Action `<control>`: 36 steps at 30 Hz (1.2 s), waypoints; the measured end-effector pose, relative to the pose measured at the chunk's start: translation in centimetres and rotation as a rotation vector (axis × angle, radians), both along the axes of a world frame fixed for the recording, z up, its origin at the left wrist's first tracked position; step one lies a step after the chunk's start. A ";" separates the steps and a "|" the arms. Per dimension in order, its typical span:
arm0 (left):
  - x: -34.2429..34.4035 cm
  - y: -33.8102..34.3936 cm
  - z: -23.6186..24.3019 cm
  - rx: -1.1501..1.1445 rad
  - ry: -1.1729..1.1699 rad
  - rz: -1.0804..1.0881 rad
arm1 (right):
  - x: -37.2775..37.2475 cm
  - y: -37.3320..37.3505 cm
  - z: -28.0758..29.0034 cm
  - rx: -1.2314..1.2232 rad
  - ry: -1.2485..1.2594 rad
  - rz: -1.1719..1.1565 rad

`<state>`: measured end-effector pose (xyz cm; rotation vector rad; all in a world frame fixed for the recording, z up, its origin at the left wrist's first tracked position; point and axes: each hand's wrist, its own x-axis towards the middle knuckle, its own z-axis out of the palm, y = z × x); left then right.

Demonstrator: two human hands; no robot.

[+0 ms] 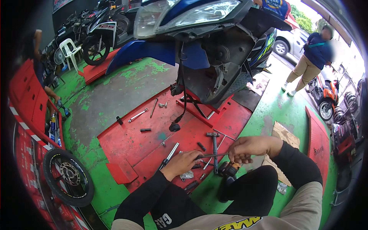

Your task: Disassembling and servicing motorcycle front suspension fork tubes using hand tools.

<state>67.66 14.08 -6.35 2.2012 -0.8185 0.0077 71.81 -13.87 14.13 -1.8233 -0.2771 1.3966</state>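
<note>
My left hand [181, 164] and my right hand [251, 148] hold a thin dark rod [214, 155] between them, level above a red lift platform [126, 143]. My left fingers are closed around one end, while the right ones pinch the other. Under the rod lies a hammer [215, 163] with a dark head. Beside my left hand is a shiny metal tube [171, 152], partly hidden by the hand. An orange and black power tool [230, 168] sits by my right knee. Ahead stands a blue scooter [226, 65] with no front wheel fitted; a cable with a dark end [174, 125] hangs from it.
A combination wrench [138, 115], a black socket [119, 120] and several small parts lie on the platform. At left, a loose wheel [69, 177] leans by red cabinets. A person [316, 50] stands at the right near an orange scooter [326, 92]. Cardboard [285, 134] lies on the floor.
</note>
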 end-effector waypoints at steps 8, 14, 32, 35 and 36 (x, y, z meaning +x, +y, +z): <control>1.7 -0.1 1.1 -0.124 0.182 0.347 | 9.8 2.4 -0.2 0.124 -0.657 -0.173; 4.3 0.5 4.0 -0.157 -0.280 0.769 | 16.3 4.7 -3.0 0.392 -0.626 -0.513; 7.9 -3.3 9.9 -0.324 -0.272 1.028 | 20.7 12.8 -6.1 1.094 -0.470 -0.609; 9.9 -3.6 10.5 -0.311 -0.497 1.068 | 19.9 14.6 -8.1 1.253 -0.557 -0.550; 10.1 -3.7 10.9 -0.307 -0.499 1.073 | 19.5 15.1 -8.7 1.257 -0.552 -0.546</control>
